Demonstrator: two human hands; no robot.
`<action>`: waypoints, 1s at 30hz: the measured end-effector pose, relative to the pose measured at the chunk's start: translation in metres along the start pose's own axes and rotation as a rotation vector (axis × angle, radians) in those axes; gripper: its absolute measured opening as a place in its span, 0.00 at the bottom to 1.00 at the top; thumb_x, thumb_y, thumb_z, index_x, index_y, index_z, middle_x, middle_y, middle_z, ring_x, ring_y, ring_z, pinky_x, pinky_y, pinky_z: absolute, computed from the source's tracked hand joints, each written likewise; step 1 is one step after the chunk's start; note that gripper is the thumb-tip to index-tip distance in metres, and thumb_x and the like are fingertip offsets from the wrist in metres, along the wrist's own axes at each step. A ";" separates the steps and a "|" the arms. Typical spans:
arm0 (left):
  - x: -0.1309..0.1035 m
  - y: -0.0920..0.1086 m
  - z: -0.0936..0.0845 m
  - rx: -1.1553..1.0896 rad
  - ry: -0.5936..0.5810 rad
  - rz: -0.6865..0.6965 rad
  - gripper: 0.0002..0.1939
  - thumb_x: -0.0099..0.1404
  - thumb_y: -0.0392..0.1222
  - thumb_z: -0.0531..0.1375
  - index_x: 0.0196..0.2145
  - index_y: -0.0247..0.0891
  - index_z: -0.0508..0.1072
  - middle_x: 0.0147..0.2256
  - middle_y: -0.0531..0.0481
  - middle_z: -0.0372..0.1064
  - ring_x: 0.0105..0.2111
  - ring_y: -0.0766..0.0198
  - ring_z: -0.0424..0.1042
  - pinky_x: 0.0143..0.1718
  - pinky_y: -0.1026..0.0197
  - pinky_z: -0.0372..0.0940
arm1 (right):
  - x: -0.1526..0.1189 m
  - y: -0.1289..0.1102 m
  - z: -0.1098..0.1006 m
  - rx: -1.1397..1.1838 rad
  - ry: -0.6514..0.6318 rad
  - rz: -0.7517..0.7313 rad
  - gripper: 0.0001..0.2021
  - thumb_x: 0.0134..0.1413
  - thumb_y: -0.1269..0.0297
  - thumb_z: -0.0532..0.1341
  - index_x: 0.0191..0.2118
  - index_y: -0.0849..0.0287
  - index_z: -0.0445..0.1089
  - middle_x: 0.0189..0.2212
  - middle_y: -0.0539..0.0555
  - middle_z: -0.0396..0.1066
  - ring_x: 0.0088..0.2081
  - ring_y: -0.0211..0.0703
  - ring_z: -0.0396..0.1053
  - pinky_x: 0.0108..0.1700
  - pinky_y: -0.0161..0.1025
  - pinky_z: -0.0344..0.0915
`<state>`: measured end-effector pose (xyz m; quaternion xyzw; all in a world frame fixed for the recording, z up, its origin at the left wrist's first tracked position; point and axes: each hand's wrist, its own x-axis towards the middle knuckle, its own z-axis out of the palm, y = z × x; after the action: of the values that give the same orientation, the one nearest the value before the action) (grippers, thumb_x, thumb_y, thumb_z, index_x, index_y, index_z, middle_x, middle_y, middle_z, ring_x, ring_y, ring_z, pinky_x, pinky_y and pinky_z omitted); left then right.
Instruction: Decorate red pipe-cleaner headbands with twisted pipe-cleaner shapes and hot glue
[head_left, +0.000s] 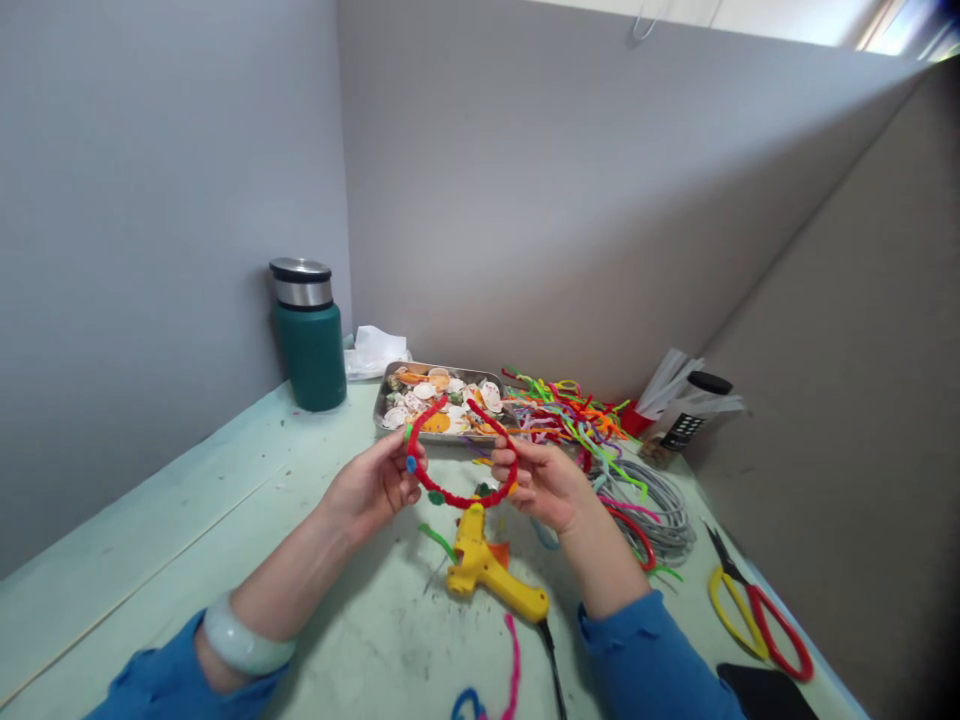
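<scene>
Between my two hands is a red fuzzy headband (454, 499), curved like a horseshoe with its open ends pointing away from me. Small blue, green and orange dots sit along it. My left hand (381, 478) pinches its left side, and my right hand (541, 482) grips the right side. Just below the band, a yellow hot glue gun (495, 578) lies on the table, its black cord running toward me. A green pipe cleaner piece (438, 541) lies beside the gun's left side.
A metal tray (384, 408) of shells stands at the back, near a pile of colourful pipe cleaners (570, 408). Coiled grey wire (667, 510) and scissors (757, 610) lie right. A green bottle (310, 350) stands left. Pink pipe cleaner (514, 665) lies in front.
</scene>
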<state>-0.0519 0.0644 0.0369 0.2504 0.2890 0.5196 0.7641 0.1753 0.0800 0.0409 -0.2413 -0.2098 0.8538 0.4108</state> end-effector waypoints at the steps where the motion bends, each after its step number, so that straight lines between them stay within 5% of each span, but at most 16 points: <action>1: 0.000 0.000 0.000 -0.002 -0.008 -0.003 0.12 0.64 0.41 0.55 0.27 0.33 0.72 0.23 0.51 0.71 0.15 0.72 0.64 0.17 0.67 0.61 | 0.000 0.000 0.000 0.006 0.004 -0.006 0.03 0.57 0.72 0.53 0.34 0.64 0.63 0.21 0.48 0.60 0.17 0.28 0.56 0.13 0.23 0.49; 7: -0.004 -0.002 0.003 0.050 -0.139 0.013 0.09 0.60 0.43 0.60 0.30 0.33 0.73 0.23 0.53 0.69 0.15 0.74 0.60 0.17 0.68 0.58 | 0.003 0.000 -0.004 0.061 0.061 -0.086 0.03 0.57 0.73 0.53 0.34 0.63 0.62 0.22 0.48 0.62 0.15 0.27 0.55 0.13 0.24 0.52; 21: -0.002 -0.008 -0.001 0.217 -0.131 0.065 0.10 0.58 0.42 0.63 0.36 0.34 0.74 0.18 0.57 0.59 0.18 0.74 0.58 0.19 0.70 0.57 | 0.008 0.010 0.012 0.156 0.187 -0.142 0.06 0.59 0.74 0.50 0.34 0.64 0.63 0.20 0.50 0.66 0.13 0.28 0.55 0.12 0.25 0.52; 30: -0.004 -0.013 0.002 0.298 -0.116 0.075 0.10 0.54 0.40 0.66 0.33 0.32 0.74 0.23 0.52 0.66 0.19 0.73 0.61 0.20 0.69 0.58 | 0.008 0.021 0.030 0.206 0.255 -0.192 0.12 0.63 0.73 0.45 0.32 0.64 0.63 0.18 0.50 0.66 0.13 0.29 0.56 0.13 0.26 0.54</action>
<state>-0.0431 0.0563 0.0303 0.4012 0.3089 0.4838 0.7139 0.1412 0.0694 0.0511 -0.2833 -0.0896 0.7902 0.5360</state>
